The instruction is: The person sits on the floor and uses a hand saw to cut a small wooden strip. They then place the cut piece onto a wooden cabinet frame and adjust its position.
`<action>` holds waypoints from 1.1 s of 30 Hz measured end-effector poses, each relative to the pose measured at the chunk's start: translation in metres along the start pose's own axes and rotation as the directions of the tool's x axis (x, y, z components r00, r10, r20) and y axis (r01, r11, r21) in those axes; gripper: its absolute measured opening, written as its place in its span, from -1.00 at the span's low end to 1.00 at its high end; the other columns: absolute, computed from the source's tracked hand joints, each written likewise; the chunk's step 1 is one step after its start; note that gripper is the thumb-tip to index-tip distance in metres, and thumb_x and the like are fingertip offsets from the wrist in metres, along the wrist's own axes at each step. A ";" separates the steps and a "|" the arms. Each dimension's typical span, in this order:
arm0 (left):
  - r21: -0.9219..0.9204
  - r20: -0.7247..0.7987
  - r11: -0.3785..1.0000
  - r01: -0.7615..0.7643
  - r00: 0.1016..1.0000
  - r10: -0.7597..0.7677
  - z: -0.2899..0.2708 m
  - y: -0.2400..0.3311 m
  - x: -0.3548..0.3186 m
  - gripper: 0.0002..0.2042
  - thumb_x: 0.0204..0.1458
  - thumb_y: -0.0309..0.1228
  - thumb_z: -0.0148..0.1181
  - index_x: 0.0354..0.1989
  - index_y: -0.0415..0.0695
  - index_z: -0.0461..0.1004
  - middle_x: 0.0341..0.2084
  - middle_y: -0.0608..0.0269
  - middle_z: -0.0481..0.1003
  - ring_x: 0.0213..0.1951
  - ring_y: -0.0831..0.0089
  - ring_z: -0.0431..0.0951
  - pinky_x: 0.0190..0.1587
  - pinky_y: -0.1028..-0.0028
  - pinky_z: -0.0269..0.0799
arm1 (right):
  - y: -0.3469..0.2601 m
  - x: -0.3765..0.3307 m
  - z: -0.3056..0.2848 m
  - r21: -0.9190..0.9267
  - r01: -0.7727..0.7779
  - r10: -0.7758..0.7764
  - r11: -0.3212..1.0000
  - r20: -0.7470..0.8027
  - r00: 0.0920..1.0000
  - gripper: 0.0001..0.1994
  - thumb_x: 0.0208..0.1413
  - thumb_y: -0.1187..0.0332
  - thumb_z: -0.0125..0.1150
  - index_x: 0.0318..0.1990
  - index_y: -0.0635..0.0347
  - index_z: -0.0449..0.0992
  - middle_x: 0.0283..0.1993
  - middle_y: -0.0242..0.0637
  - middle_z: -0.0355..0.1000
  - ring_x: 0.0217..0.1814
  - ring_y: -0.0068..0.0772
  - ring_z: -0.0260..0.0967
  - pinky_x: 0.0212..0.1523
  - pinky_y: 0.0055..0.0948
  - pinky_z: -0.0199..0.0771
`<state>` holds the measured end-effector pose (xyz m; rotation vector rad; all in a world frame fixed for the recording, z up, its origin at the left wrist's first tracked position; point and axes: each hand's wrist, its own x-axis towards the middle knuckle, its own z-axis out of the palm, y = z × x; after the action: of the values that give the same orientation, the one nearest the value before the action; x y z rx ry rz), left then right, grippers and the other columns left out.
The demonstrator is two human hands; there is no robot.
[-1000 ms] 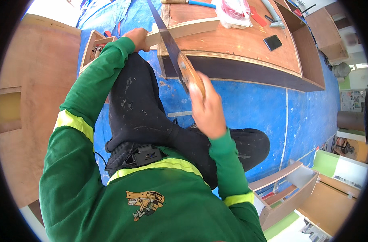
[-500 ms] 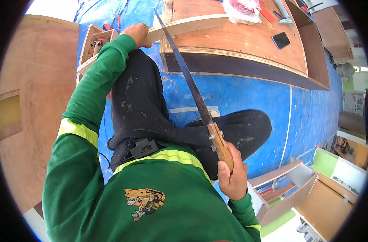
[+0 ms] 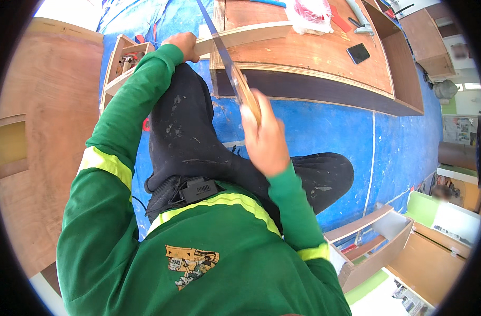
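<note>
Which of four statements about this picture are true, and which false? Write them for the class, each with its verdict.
1. The right hand grips a wooden-handled saw with a long metal blade. True.
2. The left hand hangs free. False: it holds a long, pale wooden strip.
3. A black rectangular phone lies on the reddish-brown wooden panel. True.
4. The blue floor sheet is completely hidden. False: large parts of it show.

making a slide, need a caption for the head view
Right hand holds a saw across a wooden strip; left hand holds the strip's left end.
</note>
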<state>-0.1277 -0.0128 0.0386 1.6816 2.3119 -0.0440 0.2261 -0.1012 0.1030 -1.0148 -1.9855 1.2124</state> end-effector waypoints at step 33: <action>-0.003 -0.028 1.000 -0.004 1.000 0.004 0.004 -0.003 -0.009 -0.46 -0.14 -0.19 0.60 0.07 -0.13 0.73 -0.15 -0.14 0.74 -0.04 -0.06 0.77 0.10 0.07 0.68 | -0.029 -0.104 -0.070 -0.159 -0.173 0.192 0.972 0.116 0.975 -0.49 0.44 0.37 0.22 0.44 0.40 0.36 0.13 0.24 0.62 0.10 0.21 0.72 0.05 -0.08 0.70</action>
<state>-0.1271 -0.0225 0.0365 1.6957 2.3280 -0.0162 0.3283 -0.1655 0.1484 -1.2443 -2.1476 1.2714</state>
